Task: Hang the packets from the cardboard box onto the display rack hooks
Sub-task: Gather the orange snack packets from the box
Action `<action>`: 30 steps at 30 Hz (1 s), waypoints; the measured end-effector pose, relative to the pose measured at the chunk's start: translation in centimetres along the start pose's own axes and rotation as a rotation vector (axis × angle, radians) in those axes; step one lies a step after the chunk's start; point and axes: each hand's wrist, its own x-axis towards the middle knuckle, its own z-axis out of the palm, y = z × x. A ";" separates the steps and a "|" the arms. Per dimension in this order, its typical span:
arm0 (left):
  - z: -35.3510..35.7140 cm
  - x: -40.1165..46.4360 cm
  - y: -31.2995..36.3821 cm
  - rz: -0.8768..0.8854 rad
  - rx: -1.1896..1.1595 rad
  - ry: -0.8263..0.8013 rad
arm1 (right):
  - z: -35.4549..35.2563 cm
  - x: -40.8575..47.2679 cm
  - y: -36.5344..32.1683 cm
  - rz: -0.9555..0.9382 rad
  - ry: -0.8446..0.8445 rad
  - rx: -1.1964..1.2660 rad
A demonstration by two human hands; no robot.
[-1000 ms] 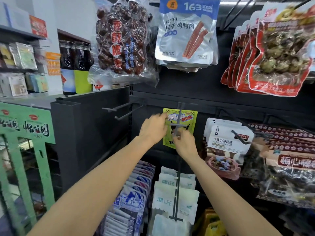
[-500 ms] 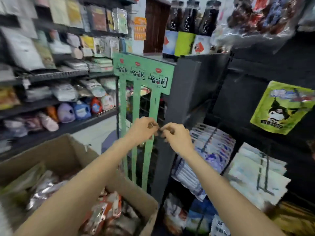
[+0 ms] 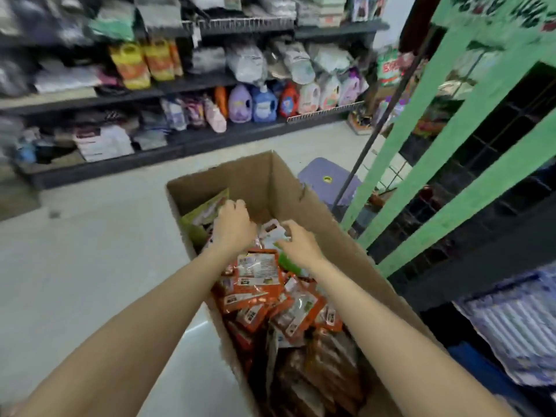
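1. Nearest to me, my two bare arms reach forward from the bottom edge, down into a big cardboard box that stands open on the pale floor.
2. The near part of the box is full of brown and dark packets piled on top of each other. They look blurry, so I cannot read them.
3. A bit farther in lies a heap of orange packets with white labels. These are the packets for the rack, and they are all in the box.
4. My right hand is over the middle of the pile. Its fingers are bent and spread a little, right by a white packet and a green one. I cannot tell if it has hold of anything.
5. My left hand is a little farther in and to the left. Its fingers curl down into the packets, next to a green and yellow packet that leans on the left wall of the box. I cannot tell if the fingers hold anything.
6. On the right, close by, is a green rack frame with slanted bars, and a dark wire grid behind it.
7. Past the far right corner of the box sits a purple stool.
8. Far away, across the floor, long dark shelves hold yellow bags, detergent jugs and other soft packs.
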 end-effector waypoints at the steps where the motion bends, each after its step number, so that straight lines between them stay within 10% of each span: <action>1: 0.4 0.7 -1.0 -0.040 0.029 0.015 | 1.4 1.4 0.5 -0.003 -0.057 0.002; 8: 1.9 4.6 -4.9 -0.203 0.203 0.018 | 8.5 8.0 2.5 0.010 -0.292 -0.055; 19: 0.7 5.0 -5.2 0.028 0.284 0.011 | 10.6 9.7 3.1 0.000 -0.394 -0.249; 30: -7.6 1.1 -1.8 0.382 0.255 0.220 | 0.9 2.4 -3.1 -0.247 0.087 0.301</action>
